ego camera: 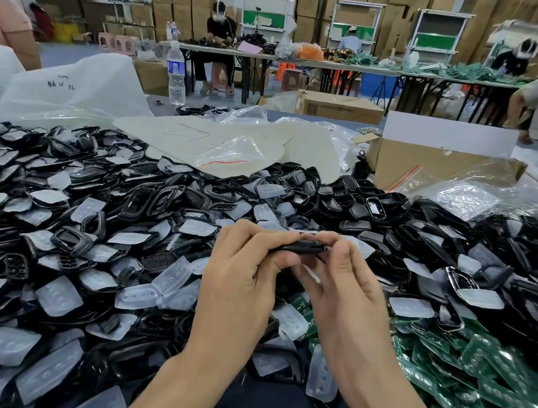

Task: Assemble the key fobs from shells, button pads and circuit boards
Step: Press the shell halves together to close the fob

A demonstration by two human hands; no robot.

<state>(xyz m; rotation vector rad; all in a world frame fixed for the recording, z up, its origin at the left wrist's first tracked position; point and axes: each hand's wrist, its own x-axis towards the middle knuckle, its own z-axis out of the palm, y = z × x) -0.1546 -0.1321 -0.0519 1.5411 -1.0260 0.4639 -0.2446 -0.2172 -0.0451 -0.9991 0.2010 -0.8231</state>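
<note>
Both hands are raised over the middle of the table and meet at one black fob [301,247]. The fob lies level, with its thin edge to the camera, between the fingertips of the two hands. The left hand [241,279] has its fingers curled round the left end of it. The right hand [350,294] pinches the right end with thumb and fingers. Whether the fob is closed fully I cannot tell. Under the hands and to the left is a wide heap of black shells [143,200] mixed with clear pads [171,276]. The green boards [491,383] lie in a heap to the right, near the right forearm. Behind the heaps are plastic bags [69,89], a bottle [177,70] and an open box [439,165].
</note>
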